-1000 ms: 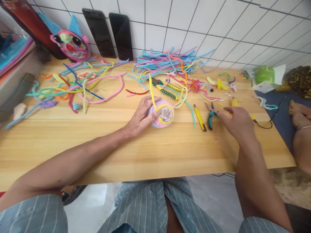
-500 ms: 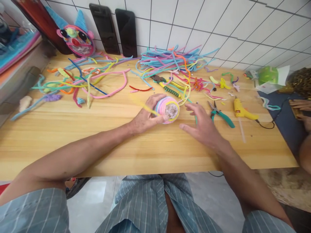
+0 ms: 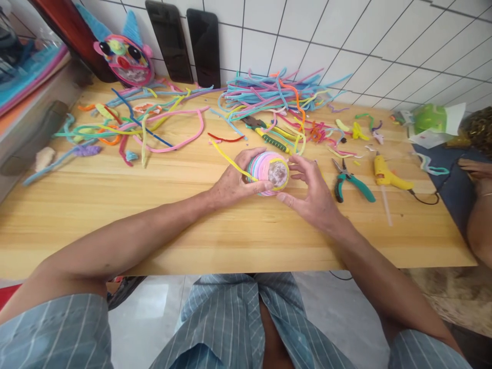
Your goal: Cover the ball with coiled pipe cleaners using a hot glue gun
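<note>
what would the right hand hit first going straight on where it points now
Most likely the wrapped round piece held in the left hand. The right hand is curved open close beside it, perhaps touching; depth is hard to judge.

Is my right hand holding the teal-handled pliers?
No, the teal-handled pliers lie on the wooden table, to the right of your right hand and apart from it.

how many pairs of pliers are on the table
2: a teal pair lies right of the right hand, and a yellow and green pair lies just beyond the wrapped piece. Others may be hidden under the pipe cleaners.
</note>
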Demonstrator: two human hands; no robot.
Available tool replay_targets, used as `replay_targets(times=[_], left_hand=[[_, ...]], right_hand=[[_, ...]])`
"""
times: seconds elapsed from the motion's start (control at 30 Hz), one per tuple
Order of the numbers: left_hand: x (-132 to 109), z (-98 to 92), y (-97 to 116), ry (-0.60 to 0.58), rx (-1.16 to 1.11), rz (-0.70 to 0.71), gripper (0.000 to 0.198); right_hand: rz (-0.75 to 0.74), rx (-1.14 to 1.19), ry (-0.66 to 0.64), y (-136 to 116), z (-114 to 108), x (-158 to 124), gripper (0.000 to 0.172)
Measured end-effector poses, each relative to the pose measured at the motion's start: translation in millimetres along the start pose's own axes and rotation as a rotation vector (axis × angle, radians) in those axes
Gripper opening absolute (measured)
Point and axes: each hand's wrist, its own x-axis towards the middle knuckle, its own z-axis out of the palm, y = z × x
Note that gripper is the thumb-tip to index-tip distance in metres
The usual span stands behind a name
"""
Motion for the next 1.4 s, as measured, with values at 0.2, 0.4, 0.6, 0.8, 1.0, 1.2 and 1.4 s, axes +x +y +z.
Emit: replay_targets(times=[0.2,0.4,0.6,0.8,1.0,1.2,1.4], left_hand=[[-0.8,3.0,-3.5,0.025,-0.184,-0.143,0.103],[-4.3,8.5,-4.2,0.066,-0.101,0.039,0.112],[-0.6,4.1,-5.2,0.110,0.137,0.157,0.108],[-3.8,5.6,-4.6,-0.006,0.208,0.130,0.109],[-6.4,4.0,4.7,-0.075,0.222,0.189,0.095],[-2.7,3.3,8.3,-0.121,0.205,0.179,0.098],[-3.9,2.9,11.9,-0.122,0.182,0.119,0.102]], right_hand=[[0.002,-0.042,-0.010,-8.6,13.2,4.9,0.086],[0.122,-0.037,0.127,-15.9,22.2,5.6,0.084],[0.180,0.157,0.018,-15.9,21.0,-1.8,0.082],[0.159,0.187,0.054,-7.8,-3.2,26.0,0.061],[0.140,0.494,-0.052,-14.7,5.1,55.4,0.048],[0.226,0.680,-0.055,-24.2,8.9,45.2,0.033],[0.241,0.671,0.022,-14.8,3.7,32.5,0.028]])
